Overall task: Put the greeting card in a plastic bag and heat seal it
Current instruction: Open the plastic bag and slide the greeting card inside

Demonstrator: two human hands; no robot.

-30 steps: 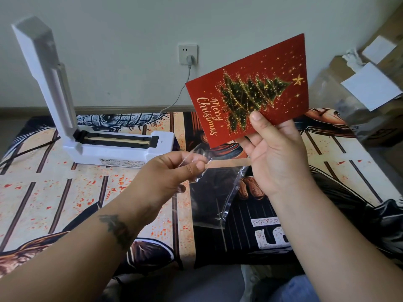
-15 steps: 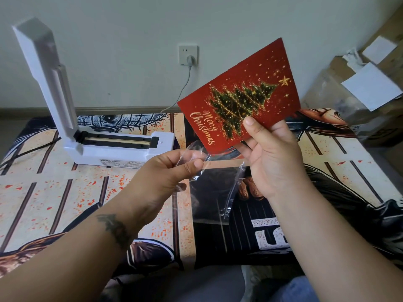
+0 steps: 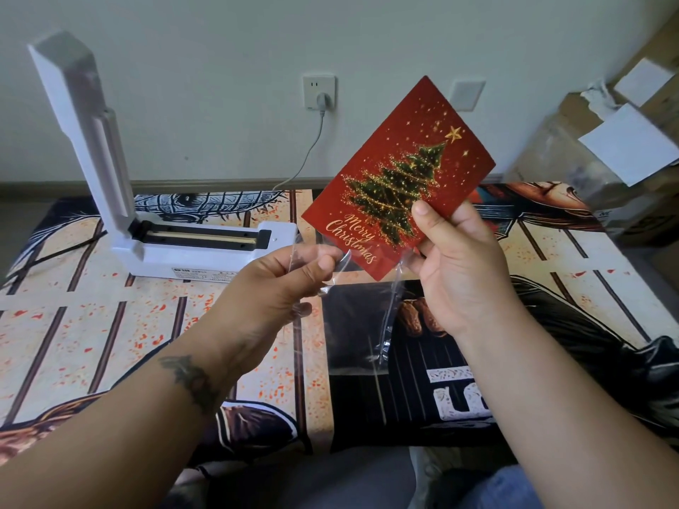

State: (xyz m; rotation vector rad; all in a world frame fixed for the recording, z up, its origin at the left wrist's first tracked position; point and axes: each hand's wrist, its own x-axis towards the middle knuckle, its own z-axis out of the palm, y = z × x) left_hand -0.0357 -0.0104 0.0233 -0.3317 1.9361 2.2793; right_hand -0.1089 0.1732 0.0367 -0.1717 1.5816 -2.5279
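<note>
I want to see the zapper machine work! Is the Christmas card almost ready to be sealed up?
Not yet. Ready: the heat sealer stands open and plugged in. In hand: the right hand holds the greeting card, its lower corner at the mouth of the plastic bag, which the left hand holds. Left: sliding the card fully in, then sealing the bag.

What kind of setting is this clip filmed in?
Probably a home room used for packing: a heat sealer on a printed mat at floor level, plugged into a wall socket, with cardboard boxes stacked at the right.
</note>
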